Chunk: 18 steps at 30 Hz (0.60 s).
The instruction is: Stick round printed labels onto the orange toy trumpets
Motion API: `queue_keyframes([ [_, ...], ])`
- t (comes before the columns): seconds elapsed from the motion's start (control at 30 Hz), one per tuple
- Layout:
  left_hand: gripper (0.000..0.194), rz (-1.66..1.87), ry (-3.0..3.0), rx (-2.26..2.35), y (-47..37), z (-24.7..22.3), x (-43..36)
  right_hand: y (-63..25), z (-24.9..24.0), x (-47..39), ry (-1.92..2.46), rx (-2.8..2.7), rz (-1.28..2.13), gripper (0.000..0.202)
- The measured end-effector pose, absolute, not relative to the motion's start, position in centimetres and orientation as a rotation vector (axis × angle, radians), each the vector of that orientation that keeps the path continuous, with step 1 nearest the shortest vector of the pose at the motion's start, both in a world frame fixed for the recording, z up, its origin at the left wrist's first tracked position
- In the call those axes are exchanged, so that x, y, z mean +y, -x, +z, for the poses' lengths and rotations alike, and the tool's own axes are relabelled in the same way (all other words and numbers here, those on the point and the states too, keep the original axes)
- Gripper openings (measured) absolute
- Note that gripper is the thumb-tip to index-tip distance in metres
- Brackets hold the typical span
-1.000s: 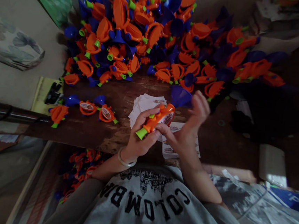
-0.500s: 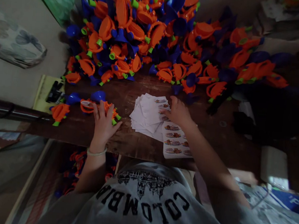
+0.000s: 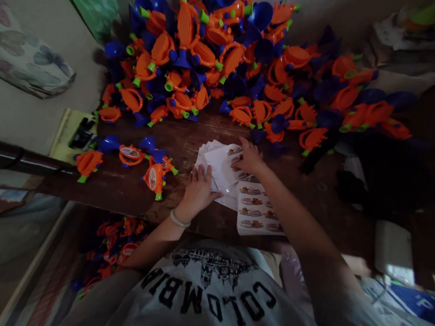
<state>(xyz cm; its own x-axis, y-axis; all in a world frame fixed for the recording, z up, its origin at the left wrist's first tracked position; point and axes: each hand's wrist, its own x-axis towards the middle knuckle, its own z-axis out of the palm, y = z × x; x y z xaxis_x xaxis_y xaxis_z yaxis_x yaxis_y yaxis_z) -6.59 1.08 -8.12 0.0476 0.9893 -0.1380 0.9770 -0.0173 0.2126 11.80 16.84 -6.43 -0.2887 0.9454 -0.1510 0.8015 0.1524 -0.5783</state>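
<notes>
- Head view, the only one: I am watching a person leaning over a dark wooden table, both forearms reaching across its near edge.
- Left hand: lying palm-down over the left edge of a fanned paper stack; fingers are stretching forward, close together, thumb standing apart, clamped on nothing visible. I am judging that it is steadying the loose papers.
- Right hand: bending over the stack's upper right, fingers slightly apart above a printed sticker sheet. Whether the fingertips are pinching its edge, I cannot tell; they are hiding the contact. The hold is probably serving to keep or lift that corner.
- Second sticker sheet: lying face-up just below the stack's right side, partly under the right forearm, its oval prints showing, presumably for easy reach.
- Toy trumpets, labelled: one is lying left of the stack; another is resting nearer the left hand, overlapping a neighbour. Oval labels are facing up. The spot is seemingly keeping them apart from the heap.
- Trumpet heap: orange bodies, blue bells and green mouthpieces are piling along the far side, likely leaving the near strip for handwork.
- Lower heap: more trumpets are lying below the table's edge, at left.
</notes>
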Motion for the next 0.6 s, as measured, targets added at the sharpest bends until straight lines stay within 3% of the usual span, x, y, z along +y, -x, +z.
queue_keyframes([
  [0.13,0.105,0.141,-2.041,1.998,6.8,-8.3,0.7,-12.6,-5.6,17.0,1.541,-1.993,0.807,0.075],
  [0.23,0.096,0.499,-2.053,2.013,8.1,-7.1,0.9,-13.3,-4.2,16.4,1.429,-1.866,0.78,0.059],
  [0.4,0.05,1.384,-2.149,1.775,9.4,-1.2,2.8,-12.7,-1.1,12.1,1.088,-1.685,0.665,0.025],
  [0.5,0.031,1.469,-2.129,1.596,8.7,2.4,4.1,-11.8,0.5,8.7,0.982,-1.763,0.579,0.012],
  [0.6,0.026,1.373,-1.963,1.393,7.7,4.2,4.5,-11.4,1.2,6.5,0.943,-1.829,0.55,0.016],
])
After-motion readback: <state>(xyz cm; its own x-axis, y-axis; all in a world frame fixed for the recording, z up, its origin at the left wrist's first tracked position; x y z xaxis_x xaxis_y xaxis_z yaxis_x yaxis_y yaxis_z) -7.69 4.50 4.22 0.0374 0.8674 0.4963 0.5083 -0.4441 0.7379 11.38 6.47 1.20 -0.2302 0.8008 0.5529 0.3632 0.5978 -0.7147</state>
